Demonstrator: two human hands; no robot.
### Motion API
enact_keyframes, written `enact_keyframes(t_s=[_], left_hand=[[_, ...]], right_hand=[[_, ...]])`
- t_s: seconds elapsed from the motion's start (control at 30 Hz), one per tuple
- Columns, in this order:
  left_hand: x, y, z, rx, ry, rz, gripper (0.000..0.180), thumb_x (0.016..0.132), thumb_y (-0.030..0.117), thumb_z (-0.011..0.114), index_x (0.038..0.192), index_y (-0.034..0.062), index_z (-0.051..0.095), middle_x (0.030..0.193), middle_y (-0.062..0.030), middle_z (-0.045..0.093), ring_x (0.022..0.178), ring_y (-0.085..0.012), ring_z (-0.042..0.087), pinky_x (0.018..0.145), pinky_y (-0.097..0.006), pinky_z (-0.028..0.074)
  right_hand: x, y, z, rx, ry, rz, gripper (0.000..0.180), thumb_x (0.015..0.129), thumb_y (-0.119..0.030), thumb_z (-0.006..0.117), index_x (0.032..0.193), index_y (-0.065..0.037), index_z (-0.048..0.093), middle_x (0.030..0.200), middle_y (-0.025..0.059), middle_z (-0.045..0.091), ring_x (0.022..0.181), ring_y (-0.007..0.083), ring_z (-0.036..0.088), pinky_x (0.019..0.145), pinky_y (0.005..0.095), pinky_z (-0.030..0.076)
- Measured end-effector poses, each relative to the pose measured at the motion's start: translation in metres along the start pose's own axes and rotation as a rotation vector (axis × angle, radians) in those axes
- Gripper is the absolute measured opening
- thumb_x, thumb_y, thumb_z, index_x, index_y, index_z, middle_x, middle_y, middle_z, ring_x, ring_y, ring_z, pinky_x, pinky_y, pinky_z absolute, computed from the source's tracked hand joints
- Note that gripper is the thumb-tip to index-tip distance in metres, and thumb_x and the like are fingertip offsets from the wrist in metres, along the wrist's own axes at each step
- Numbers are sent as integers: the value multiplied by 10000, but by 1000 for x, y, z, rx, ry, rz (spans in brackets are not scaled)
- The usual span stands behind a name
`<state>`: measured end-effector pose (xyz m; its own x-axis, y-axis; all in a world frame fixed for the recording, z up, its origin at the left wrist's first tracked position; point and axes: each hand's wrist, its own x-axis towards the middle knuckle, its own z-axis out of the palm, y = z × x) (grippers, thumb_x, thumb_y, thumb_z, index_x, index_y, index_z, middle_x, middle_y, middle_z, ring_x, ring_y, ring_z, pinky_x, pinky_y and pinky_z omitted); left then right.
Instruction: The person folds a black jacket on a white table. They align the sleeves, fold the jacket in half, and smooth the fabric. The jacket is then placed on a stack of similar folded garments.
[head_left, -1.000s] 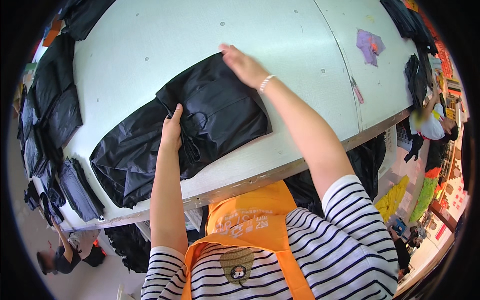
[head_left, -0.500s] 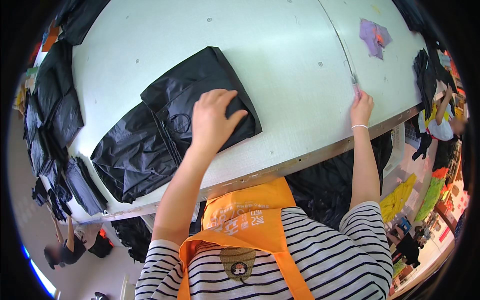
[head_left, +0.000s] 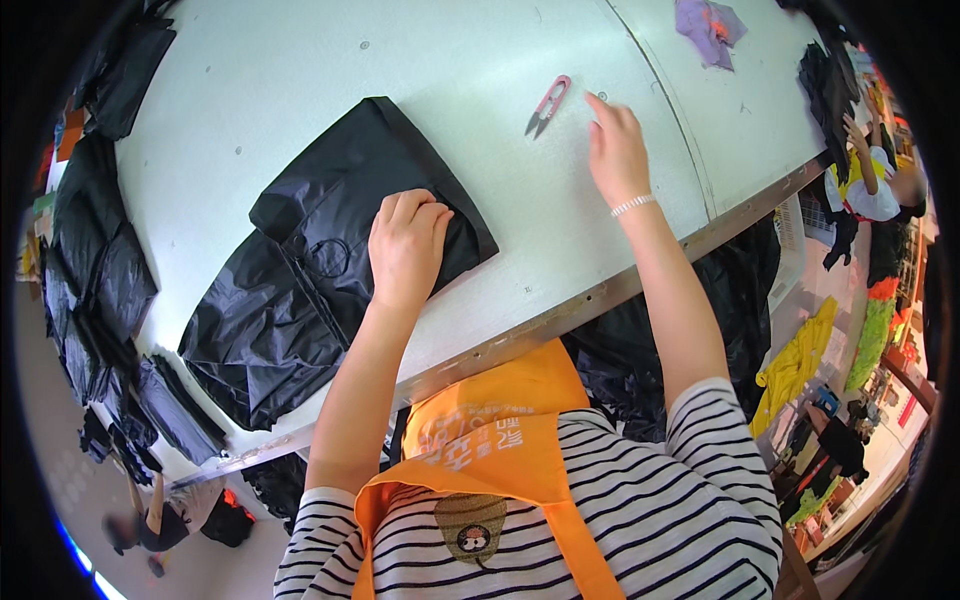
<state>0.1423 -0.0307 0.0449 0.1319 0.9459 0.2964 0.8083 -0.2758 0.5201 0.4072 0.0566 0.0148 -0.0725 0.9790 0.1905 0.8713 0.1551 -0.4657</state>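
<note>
A black, shiny garment [head_left: 345, 160] lies partly folded on the white table, with a thin black cord looped on its surface. My left hand [head_left: 408, 248] rests on its right part, fingers curled together and pinching the fabric; the fingertips are partly hidden. To the right of the garment, my right hand [head_left: 620, 155] hovers over the table, index finger stretched out and nothing held. Beside its fingertips a pair of pink-handled thread snips [head_left: 549, 105] lies on the table, its dark blades apart.
Black garments [head_left: 95, 230] line the table's left edge. A purple cloth scrap [head_left: 708, 32] lies at the far right, near more dark fabric [head_left: 825, 100]. Below the metal-trimmed front edge [head_left: 590, 303] hangs black fabric [head_left: 700, 320]. Other people are at both sides.
The snips have left my right hand and lie on the table farther left. My right hand has moved left and up, its fingers opening. My left fingers have closed on the garment.
</note>
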Motion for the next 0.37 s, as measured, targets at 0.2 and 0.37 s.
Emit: enact_keyframes(t_s=[0.2,0.37], left_hand=[[0,-6,-7,28,-27,1,68,734,83,710,768,41,669,904,-33,601,875,-239,556,752,-360,452],[-7,-12,-6,10,-38,-19,74,734,78,706,793,53,669,938,-40,599,892,-243,554,777,-364,446]], right_hand=[[44,-5,12,-287,-410,-379,241,828,47,520,1052,-33,558,1124,138,576,1097,258,521,953,377,441],[15,-28,5,51,-735,143,293,885,-181,616,1119,-76,473,1254,167,554,1271,282,449,1041,309,363]])
